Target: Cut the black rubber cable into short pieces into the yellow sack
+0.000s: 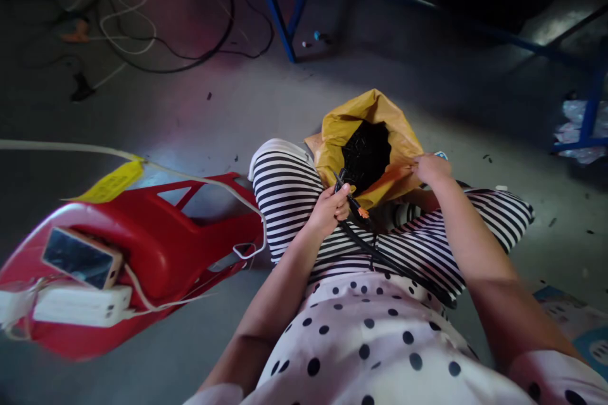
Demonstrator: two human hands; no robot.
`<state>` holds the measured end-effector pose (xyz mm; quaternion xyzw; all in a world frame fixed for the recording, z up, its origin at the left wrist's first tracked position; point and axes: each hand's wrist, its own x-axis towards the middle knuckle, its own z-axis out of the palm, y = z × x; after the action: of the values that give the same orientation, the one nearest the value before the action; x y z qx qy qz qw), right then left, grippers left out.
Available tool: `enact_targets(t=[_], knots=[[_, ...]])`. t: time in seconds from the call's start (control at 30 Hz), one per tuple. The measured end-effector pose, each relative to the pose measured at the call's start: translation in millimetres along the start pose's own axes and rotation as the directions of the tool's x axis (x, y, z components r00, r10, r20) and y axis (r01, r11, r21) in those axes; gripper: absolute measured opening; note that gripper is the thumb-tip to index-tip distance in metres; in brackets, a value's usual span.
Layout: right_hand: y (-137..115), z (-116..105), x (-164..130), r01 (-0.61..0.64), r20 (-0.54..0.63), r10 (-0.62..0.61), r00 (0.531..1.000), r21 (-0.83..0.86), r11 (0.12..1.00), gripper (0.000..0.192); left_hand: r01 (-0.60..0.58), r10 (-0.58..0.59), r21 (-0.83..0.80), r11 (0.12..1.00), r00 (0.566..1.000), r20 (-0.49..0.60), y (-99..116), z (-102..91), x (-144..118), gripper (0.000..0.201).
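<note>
In front of my lap stands a yellow sack, its mouth spread wide and dark black pieces heaped inside. My left hand is closed around a black wire harness at the sack's near rim. An orange connector hangs from the harness, whose black tubing trails across my striped lap to the right. At the sack's right edge my right hand is closed, pinching the rim. A small blue and white item shows just behind that hand, too hidden to name.
To my left a red plastic stool carries a phone and a white power strip. A white cable with a yellow tag runs over it. Loose cables and a blue metal frame lie beyond.
</note>
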<state>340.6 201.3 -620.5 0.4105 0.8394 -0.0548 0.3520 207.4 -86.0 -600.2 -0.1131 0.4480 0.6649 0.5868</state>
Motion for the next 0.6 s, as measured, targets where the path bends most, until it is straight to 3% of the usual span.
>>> enact_targets(t=[0.1, 0.17, 0.27, 0.3, 0.37, 0.47, 0.53, 0.6], knots=[[13, 5, -26, -0.106, 0.052, 0.109, 0.993, -0.069, 0.992, 0.050, -0.001, 0.001, 0.012, 1.000, 1.000, -0.003, 1, 0.6, 1, 0.070], [2, 14, -59, -0.016, -0.079, 0.014, 0.997, -0.027, 1.000, 0.050, 0.000, 0.000, 0.023, 1.000, 1.000, -0.006, 1, 2.1, 1, 0.069], [-34, 32, -114, 0.226, -0.294, -0.156, 0.943, 0.219, 0.949, 0.041, -0.009, 0.010, 0.039, 0.999, 1.000, -0.023, 3, 6.5, -1, 0.065], [-47, 38, -130, 0.344, -0.315, -0.233, 0.920, 0.365, 0.865, 0.037, -0.015, 0.016, 0.046, 0.999, 1.000, -0.025, 4, 8.4, -2, 0.064], [-69, 49, -152, 0.477, -0.311, -0.373, 0.874, 0.695, 0.538, 0.035, -0.018, 0.019, 0.071, 0.997, 1.000, -0.013, 7, 12.4, -5, 0.063], [-86, 57, -162, 0.336, -0.278, -0.452, 0.847, 0.941, 0.051, 0.033, -0.009, 0.007, 0.133, 0.991, 1.000, 0.012, 12, 18.1, -10, 0.062], [-88, 56, -158, 0.193, -0.225, -0.499, 0.837, 0.974, -0.115, 0.046, -0.006, 0.000, 0.171, 0.985, 0.999, 0.037, 13, 23.0, -14, 0.062], [-88, 50, -151, 0.089, -0.168, -0.534, 0.829, 0.981, -0.171, 0.057, -0.015, -0.002, 0.210, 0.977, 0.997, 0.079, 12, 30.8, -15, 0.064]])
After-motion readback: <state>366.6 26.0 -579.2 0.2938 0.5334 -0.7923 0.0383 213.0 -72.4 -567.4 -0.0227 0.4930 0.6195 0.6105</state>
